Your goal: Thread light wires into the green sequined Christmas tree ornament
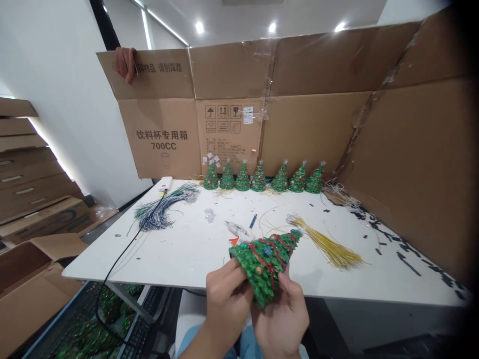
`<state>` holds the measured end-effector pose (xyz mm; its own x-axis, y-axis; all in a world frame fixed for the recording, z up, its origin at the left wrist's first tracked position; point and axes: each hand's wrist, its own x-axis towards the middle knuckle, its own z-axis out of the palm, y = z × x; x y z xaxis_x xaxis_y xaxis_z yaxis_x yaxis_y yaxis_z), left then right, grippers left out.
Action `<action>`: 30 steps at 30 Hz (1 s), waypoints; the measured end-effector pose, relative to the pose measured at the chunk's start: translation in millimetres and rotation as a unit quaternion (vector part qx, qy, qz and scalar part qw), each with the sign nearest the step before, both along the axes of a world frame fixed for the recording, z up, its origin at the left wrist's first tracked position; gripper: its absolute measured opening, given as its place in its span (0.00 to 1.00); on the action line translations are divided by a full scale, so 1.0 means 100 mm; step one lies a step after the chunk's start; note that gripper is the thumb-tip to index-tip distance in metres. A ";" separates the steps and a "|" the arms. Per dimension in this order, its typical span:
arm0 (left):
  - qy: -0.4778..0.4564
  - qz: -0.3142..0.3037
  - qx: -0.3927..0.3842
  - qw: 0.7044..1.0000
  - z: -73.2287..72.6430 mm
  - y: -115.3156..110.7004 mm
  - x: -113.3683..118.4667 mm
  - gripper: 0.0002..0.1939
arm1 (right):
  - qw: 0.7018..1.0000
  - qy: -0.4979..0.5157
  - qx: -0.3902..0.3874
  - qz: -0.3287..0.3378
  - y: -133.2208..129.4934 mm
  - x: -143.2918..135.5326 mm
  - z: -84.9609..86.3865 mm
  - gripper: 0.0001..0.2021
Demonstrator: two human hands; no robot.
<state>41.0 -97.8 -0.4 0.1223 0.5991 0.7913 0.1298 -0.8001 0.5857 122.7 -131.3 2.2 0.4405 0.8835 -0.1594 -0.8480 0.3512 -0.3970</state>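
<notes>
Tilted on its side over the table's front edge is a small green Christmas tree ornament [264, 259] with red garland and coloured baubles, its tip pointing up and right. My left hand [228, 291] grips it at the base end, some fingers hidden behind or under the base. My right hand [282, 309] holds its lower side, the thumb pressed on the green surface. Just beyond the ornament lie a white pen-like tool [237, 229], a blue pen-like item [253, 221] and a small orange piece [234, 242].
Several similar trees [258, 177] stand along the back of the white table [179, 259]. A yellow wire bundle [329, 242] lies right, a green and blue wire bundle [160, 207] left, beside a white box [165, 184] with a black cable. Cardboard walls [310, 124] enclose the back and right.
</notes>
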 end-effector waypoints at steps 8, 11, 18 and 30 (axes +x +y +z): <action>-0.017 -0.011 0.048 0.999 -0.10 0.08 -0.04 0.14 | 1.000 -0.029 0.003 0.010 0.00 -0.04 0.05 0.39; -0.015 -0.010 0.069 0.997 -0.12 0.11 -0.06 0.12 | 0.999 -0.041 0.005 0.026 -0.01 -0.03 0.04 0.39; -0.022 -0.001 0.114 0.993 -0.15 0.15 -0.07 0.10 | 0.997 -0.065 0.007 0.044 0.01 0.00 -0.01 0.40; -0.045 -0.062 0.043 0.996 -0.18 0.21 -0.02 0.11 | 0.996 -0.073 0.019 0.051 0.01 0.00 -0.05 0.42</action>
<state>39.2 -76.6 -18.6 0.1172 0.5134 0.8501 -0.0245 -0.8543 0.5192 122.4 -130.8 -2.6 0.3642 0.9290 -0.0653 -0.8142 0.2836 -0.5065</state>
